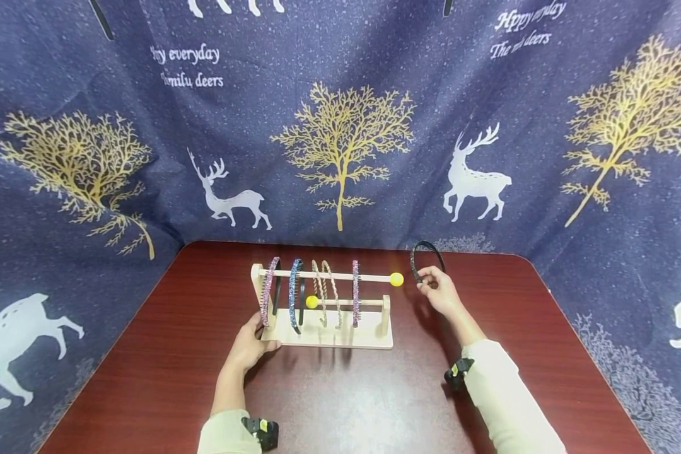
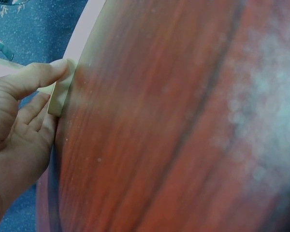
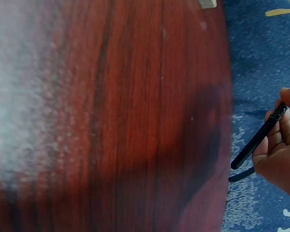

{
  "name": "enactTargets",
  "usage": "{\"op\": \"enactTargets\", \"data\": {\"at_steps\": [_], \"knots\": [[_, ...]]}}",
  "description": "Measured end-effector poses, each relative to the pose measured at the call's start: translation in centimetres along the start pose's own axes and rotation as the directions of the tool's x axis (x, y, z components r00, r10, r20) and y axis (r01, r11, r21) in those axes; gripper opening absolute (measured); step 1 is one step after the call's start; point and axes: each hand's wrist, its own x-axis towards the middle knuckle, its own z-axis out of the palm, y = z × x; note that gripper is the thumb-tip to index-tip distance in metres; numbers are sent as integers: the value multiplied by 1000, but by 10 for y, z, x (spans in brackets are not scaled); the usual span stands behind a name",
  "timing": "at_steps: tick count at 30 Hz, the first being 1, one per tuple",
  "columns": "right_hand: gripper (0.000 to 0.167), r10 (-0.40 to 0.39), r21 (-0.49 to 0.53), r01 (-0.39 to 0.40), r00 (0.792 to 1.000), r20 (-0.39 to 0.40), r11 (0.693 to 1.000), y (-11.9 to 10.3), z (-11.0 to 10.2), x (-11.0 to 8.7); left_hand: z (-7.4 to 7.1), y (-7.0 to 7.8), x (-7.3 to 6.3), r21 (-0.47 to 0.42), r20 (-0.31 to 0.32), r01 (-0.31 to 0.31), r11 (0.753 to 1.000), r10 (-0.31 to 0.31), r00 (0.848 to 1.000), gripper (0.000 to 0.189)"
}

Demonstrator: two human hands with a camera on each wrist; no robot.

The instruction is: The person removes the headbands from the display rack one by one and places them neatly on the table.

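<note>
A pale wooden headband rack stands on the table, its upper rod ending in a yellow ball. Over that rod hang a pink headband, a blue headband, two braided gold headbands and a purple-pink headband. My left hand grips the left end of the base, thumb along the front edge in the left wrist view. To the right of the rack, my right hand pinches a black headband by its beaded side, arch upward; its two ends show in the right wrist view.
A lower rod with its own yellow ball sits in front of the upper one. The dark red wooden table reaches back to a blue curtain printed with deer and trees. Straps with small cameras circle both wrists.
</note>
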Motion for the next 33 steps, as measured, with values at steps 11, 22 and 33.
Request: {"op": "enactTargets", "data": {"at_steps": [11, 22, 33], "knots": [[20, 39, -187, -17, 993, 115, 982, 13, 6, 13, 2, 0, 0, -24, -2, -22, 999, 22, 1000, 81], [14, 111, -181, -80, 980, 168, 980, 11, 20, 22, 1, 0, -1, -35, 1, -18, 999, 18, 1000, 82], [5, 138, -284, -86, 976, 168, 955, 14, 29, 27, 0, -2, 0, -31, -3, -20, 999, 20, 1000, 81]]}}
